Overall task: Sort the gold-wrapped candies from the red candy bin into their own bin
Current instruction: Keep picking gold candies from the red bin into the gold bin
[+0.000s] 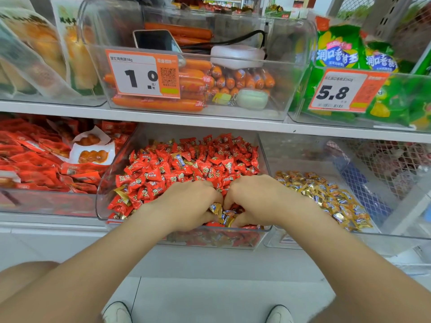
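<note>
**Shop shelf, both hands scooping gold candies at front of red bin**

Store shelf (210, 122), lower tier, clear bins side by side. The red candy bin (109, 173) sits centre, full of red candies (186, 164). The gold bin (300, 159) is directly at its 3 o'clock, walls touching or nearly so, with a gold pile (326, 194) in its front half.

Left hand (191, 203) and right hand (256, 199) are knuckle to knuckle at the red bin's 6 o'clock edge. Both have their fingers curled in around a small clump of gold-wrapped candies (221, 214) held between them. How many each hand holds I can't tell.

Key relation: the target bin lies at 3 o'clock from the clump, and the right hand is nearer, so the carry likely goes right over the shared wall. Stray gold pieces (122, 192) remain at the red bin's 9 o'clock side, so sorting looks unfinished.
</note>
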Demonstrator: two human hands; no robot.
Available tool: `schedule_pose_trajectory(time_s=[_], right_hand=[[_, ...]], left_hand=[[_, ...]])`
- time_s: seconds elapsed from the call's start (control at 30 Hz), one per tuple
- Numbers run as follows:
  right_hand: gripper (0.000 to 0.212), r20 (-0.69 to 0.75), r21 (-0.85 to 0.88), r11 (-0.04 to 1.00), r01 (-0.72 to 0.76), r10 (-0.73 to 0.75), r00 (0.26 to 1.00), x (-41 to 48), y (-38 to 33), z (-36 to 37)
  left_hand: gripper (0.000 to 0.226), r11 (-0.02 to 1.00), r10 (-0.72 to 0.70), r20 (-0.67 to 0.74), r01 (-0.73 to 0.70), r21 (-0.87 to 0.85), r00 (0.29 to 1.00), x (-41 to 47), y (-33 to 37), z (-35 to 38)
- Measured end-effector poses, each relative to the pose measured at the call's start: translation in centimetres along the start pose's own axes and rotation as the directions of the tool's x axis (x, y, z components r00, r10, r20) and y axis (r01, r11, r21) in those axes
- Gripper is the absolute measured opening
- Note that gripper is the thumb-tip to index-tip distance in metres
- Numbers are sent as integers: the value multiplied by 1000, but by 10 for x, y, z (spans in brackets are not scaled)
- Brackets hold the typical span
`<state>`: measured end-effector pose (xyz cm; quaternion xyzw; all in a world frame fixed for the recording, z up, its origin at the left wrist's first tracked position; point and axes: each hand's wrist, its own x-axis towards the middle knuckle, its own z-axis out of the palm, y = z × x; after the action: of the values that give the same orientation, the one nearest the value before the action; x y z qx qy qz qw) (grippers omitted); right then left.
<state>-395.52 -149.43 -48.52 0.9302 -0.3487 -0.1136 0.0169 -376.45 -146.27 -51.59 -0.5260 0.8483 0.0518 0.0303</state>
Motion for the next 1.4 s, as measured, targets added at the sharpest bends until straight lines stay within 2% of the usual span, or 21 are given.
schedule_pose_trajectory(time_s=[0.13,0.23,0.33,0.43,0.53,0.63,0.7,0.8,0.87,0.97,1.0,1.07,1.1,1.13,1.23,1.27,1.3,1.4], right_hand=[[27,-66,22,999,34,-32,997,-5,1,7],[29,-155,81,996,23,-10,988,-8,6,12],[34,-225,149,989,23,12,974,-11,8,13],[40,-312,265,964,34,53,949,-11,11,11],[30,-370,382,923,43,110,923,-7,10,11],[25,-433,475,878,61,173,885,1,4,13],[23,-453,594,802,68,263,852,4,-1,11],[16,-393,757,653,38,408,824,5,-6,7],[14,-343,816,576,43,424,838,3,-6,4],[14,-289,833,554,12,416,862,-13,0,-2],[14,-251,874,486,11,432,866,-21,3,-4],[12,-139,976,215,38,478,867,-45,16,-8],[15,-89,994,97,45,512,855,-57,25,-9],[17,-38,999,30,26,559,828,-68,35,-8],[19,111,992,-35,-121,703,702,-96,72,6],[21,145,984,-40,-172,742,655,-104,82,14],[22,161,976,-32,-215,770,617,-112,92,22],[22,170,953,5,-304,819,547,-131,115,46]], left_hand=[[26,999,24,-1,-24,-39,1000,-2,-4,2],[26,995,30,-56,-36,-95,998,-5,-11,1],[17,974,35,-138,-64,-217,990,-9,-20,-2],[7,920,-5,-253,-95,-381,967,-14,-27,-8],[6,862,-97,-355,-100,-497,930,-16,-27,-15],[11,796,-170,-395,-111,-596,903,-12,-17,-18],[11,710,-226,-393,-126,-693,891,-5,-13,-16],[12,578,-303,-352,-123,-807,886,2,-12,-17],[13,601,-343,-354,-86,-794,870,6,-9,-19],[15,670,-433,-381,8,-743,817,6,5,-20],[17,665,-454,-370,33,-746,810,5,12,-20],[19,641,-467,-337,51,-766,817,3,25,-18],[20,620,-449,-314,39,-784,836,3,33,-17],[21,586,-408,-284,10,-810,868,2,42,-17],[19,417,-255,-180,-60,-907,950,12,76,-23],[17,404,-205,-177,-82,-911,963,19,90,-26],[16,437,-171,-194,-102,-894,966,27,104,-29],[15,672,-155,-249,-83,-735,956,63,141,-33]])
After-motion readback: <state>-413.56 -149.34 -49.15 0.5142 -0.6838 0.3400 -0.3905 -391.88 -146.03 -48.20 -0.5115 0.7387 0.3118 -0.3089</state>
